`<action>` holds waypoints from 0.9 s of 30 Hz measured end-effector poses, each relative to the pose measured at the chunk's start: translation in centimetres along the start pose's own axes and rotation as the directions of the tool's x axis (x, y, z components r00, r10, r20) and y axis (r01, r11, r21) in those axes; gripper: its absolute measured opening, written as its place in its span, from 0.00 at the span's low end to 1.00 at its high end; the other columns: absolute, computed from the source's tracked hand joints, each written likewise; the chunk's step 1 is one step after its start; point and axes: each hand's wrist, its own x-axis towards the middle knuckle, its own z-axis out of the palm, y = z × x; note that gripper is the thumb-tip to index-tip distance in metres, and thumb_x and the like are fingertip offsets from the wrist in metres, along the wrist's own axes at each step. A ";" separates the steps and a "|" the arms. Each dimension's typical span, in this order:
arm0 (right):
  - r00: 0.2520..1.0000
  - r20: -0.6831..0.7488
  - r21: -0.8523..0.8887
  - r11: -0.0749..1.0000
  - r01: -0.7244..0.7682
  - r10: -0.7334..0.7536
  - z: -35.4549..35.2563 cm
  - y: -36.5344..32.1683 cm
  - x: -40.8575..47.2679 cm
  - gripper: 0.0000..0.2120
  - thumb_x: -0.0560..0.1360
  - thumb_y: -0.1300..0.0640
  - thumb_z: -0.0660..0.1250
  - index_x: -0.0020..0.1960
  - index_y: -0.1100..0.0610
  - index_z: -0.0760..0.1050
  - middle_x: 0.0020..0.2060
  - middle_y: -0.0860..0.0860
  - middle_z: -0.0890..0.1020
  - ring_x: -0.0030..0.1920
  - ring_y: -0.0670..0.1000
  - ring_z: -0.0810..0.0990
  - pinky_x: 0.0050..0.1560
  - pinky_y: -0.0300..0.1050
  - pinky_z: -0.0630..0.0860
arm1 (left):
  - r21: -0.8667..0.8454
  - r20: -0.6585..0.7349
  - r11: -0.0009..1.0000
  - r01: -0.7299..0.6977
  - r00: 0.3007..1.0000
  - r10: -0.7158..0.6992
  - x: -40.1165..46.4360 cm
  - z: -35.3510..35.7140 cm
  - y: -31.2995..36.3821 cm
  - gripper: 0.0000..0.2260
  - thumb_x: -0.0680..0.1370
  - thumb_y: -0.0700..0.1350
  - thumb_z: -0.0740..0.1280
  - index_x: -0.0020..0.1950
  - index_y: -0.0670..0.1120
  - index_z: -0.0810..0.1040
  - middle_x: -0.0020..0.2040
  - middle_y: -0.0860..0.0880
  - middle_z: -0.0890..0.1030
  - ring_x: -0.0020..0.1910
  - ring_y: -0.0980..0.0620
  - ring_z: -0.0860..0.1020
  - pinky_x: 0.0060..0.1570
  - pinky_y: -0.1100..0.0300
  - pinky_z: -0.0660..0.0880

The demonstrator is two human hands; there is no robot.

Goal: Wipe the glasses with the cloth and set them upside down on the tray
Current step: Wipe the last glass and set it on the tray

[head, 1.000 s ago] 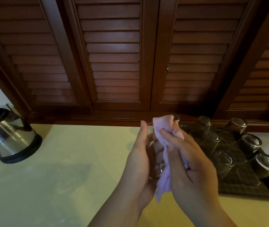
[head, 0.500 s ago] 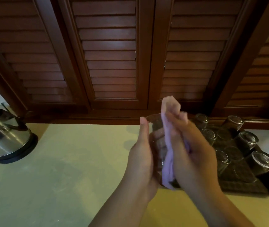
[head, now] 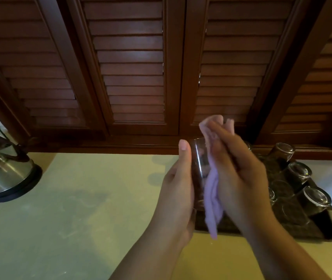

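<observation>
Head view is showing your left hand point(head: 178, 186) gripping a glass point(head: 198, 172), thumb lying straight up along its near side with the tip close to the rim. You are holding the glass upright above the counter point(head: 80, 209), just left of the tray point(head: 330, 229) and in front of its left end. Your right hand point(head: 239, 168) is pinching the cloth point(head: 213, 195) and pressing it against the right side of the glass; the fingers are blurring in the picture. One bunched end of the cloth is sticking up past the rim and past your fingertips, and the other end is hanging down below the base of the glass. On the tray, to the right of your hands, several other glasses point(head: 300, 170) are standing upside down on a dark mat. A steel kettle point(head: 1, 168) is sitting on the counter at far left, well apart from your hands. Louvred wooden doors point(head: 132, 67) are filling the background behind the counter.
</observation>
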 end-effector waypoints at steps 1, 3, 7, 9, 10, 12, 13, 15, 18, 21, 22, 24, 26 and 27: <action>1.000 -0.004 0.037 0.999 -0.025 0.025 -0.4 -0.3 0.6 0.16 0.85 0.59 0.62 0.70 0.49 0.78 0.59 0.36 0.85 0.61 0.36 0.82 0.58 0.29 0.76 | -0.003 0.016 1.000 0.009 1.000 -0.009 0.0 0.3 -0.1 0.36 0.78 0.78 0.59 0.70 0.54 0.85 0.63 0.40 0.88 0.67 0.44 0.86 0.75 0.39 0.76; 0.999 -0.031 0.024 0.999 -0.031 0.032 -0.4 -0.5 0.3 0.16 0.86 0.57 0.62 0.70 0.48 0.79 0.58 0.36 0.85 0.57 0.34 0.82 0.55 0.29 0.77 | -0.010 0.039 1.000 0.015 0.999 -0.014 0.1 0.8 0.0 0.41 0.71 0.83 0.64 0.73 0.56 0.83 0.65 0.41 0.87 0.69 0.43 0.85 0.75 0.37 0.76; 0.991 -0.032 -0.243 0.963 0.117 -0.128 1.6 0.8 -5.2 0.17 0.87 0.58 0.62 0.73 0.47 0.76 0.69 0.30 0.75 0.72 0.32 0.72 0.65 0.25 0.69 | 0.075 -0.094 0.997 0.002 0.996 0.005 1.1 0.0 0.8 0.48 0.66 0.86 0.63 0.61 0.46 0.88 0.53 0.41 0.90 0.58 0.37 0.89 0.69 0.35 0.80; 0.986 -0.014 -0.284 0.946 0.154 -0.165 1.7 1.4 -6.4 0.19 0.85 0.59 0.63 0.73 0.47 0.76 0.72 0.35 0.75 0.74 0.38 0.73 0.67 0.28 0.70 | 0.079 -0.163 0.997 0.009 0.987 0.004 1.7 -0.7 0.6 0.53 0.60 0.89 0.63 0.61 0.46 0.88 0.53 0.41 0.91 0.57 0.39 0.90 0.67 0.36 0.82; 0.985 -0.004 -0.291 0.943 0.162 -0.171 1.5 1.4 -5.9 0.19 0.85 0.60 0.63 0.73 0.45 0.75 0.71 0.33 0.75 0.73 0.37 0.73 0.67 0.28 0.70 | 0.070 -0.164 0.998 0.005 0.986 0.006 1.7 -0.9 0.6 0.52 0.63 0.88 0.62 0.63 0.47 0.87 0.55 0.41 0.90 0.58 0.41 0.89 0.69 0.37 0.81; 0.993 -0.018 -0.239 0.965 0.108 -0.115 1.0 0.9 -3.8 0.20 0.87 0.60 0.62 0.73 0.40 0.72 0.67 0.25 0.75 0.71 0.31 0.73 0.64 0.25 0.70 | -0.010 -0.126 1.000 0.012 0.992 -0.013 1.1 -0.4 0.4 0.43 0.76 0.82 0.58 0.67 0.48 0.86 0.59 0.41 0.90 0.61 0.41 0.89 0.70 0.39 0.79; 0.998 -0.042 -0.155 0.987 0.045 -0.052 0.8 0.3 -2.5 0.21 0.87 0.61 0.61 0.74 0.40 0.72 0.65 0.23 0.76 0.68 0.29 0.74 0.63 0.24 0.70 | -0.051 -0.106 0.998 0.027 0.994 -0.032 0.8 0.0 0.3 0.40 0.79 0.78 0.55 0.68 0.48 0.85 0.60 0.40 0.89 0.62 0.42 0.88 0.70 0.41 0.79; 0.997 -0.076 -0.020 1.000 -0.017 0.015 0.2 -0.5 -0.4 0.23 0.86 0.61 0.62 0.76 0.42 0.70 0.62 0.23 0.78 0.65 0.29 0.76 0.61 0.25 0.73 | -0.094 -0.041 0.996 0.011 0.999 -0.015 0.3 0.8 0.4 0.40 0.80 0.77 0.54 0.71 0.48 0.85 0.64 0.41 0.88 0.66 0.42 0.87 0.73 0.40 0.76; 0.996 -0.056 -0.070 0.996 0.060 -0.064 0.6 -1.0 -0.9 0.19 0.86 0.59 0.62 0.74 0.45 0.74 0.63 0.28 0.80 0.67 0.31 0.76 0.65 0.28 0.73 | -0.078 -0.004 0.997 -0.027 1.000 0.027 0.7 1.0 0.7 0.36 0.77 0.77 0.60 0.70 0.52 0.86 0.65 0.44 0.88 0.68 0.45 0.86 0.73 0.40 0.76; 0.974 -0.034 -0.271 0.940 0.208 -0.225 1.7 0.4 -4.8 0.15 0.86 0.61 0.63 0.70 0.50 0.76 0.69 0.38 0.78 0.72 0.37 0.74 0.68 0.28 0.70 | 0.005 -0.073 1.000 0.003 0.997 -0.003 2.4 -0.2 1.3 0.41 0.70 0.83 0.65 0.71 0.56 0.84 0.61 0.49 0.89 0.63 0.48 0.86 0.66 0.43 0.81; 0.971 -0.031 -0.301 0.929 0.216 -0.236 1.9 0.9 -5.8 0.15 0.85 0.60 0.63 0.70 0.51 0.77 0.71 0.43 0.77 0.75 0.39 0.73 0.70 0.30 0.69 | 0.026 -0.089 0.999 0.026 0.996 -0.024 2.6 -0.6 1.5 0.46 0.67 0.86 0.65 0.70 0.53 0.84 0.58 0.47 0.89 0.61 0.47 0.87 0.67 0.42 0.81; 0.965 -0.001 -0.311 0.917 0.248 -0.262 1.7 1.3 -5.9 0.16 0.84 0.58 0.61 0.71 0.52 0.75 0.72 0.43 0.76 0.75 0.41 0.73 0.71 0.32 0.69 | 0.052 -0.108 0.998 0.027 0.994 -0.021 2.3 -0.9 1.7 0.48 0.67 0.86 0.64 0.65 0.47 0.87 0.53 0.43 0.90 0.57 0.43 0.89 0.68 0.41 0.82; 0.967 0.003 -0.297 0.923 0.243 -0.254 1.2 0.9 -3.8 0.16 0.85 0.60 0.62 0.72 0.51 0.74 0.68 0.35 0.76 0.71 0.36 0.75 0.67 0.30 0.71 | 0.061 -0.109 0.998 0.006 0.994 0.001 1.2 -0.6 1.7 0.43 0.73 0.80 0.61 0.62 0.44 0.88 0.54 0.39 0.90 0.57 0.41 0.90 0.66 0.41 0.83; 0.982 -0.021 -0.253 0.951 0.176 -0.187 0.9 0.4 -2.5 0.16 0.86 0.60 0.62 0.72 0.48 0.75 0.64 0.31 0.78 0.67 0.34 0.77 0.63 0.28 0.72 | 0.054 -0.096 0.999 -0.004 0.995 0.009 0.5 -0.2 1.5 0.40 0.76 0.77 0.60 0.63 0.43 0.87 0.56 0.37 0.90 0.57 0.41 0.90 0.66 0.42 0.83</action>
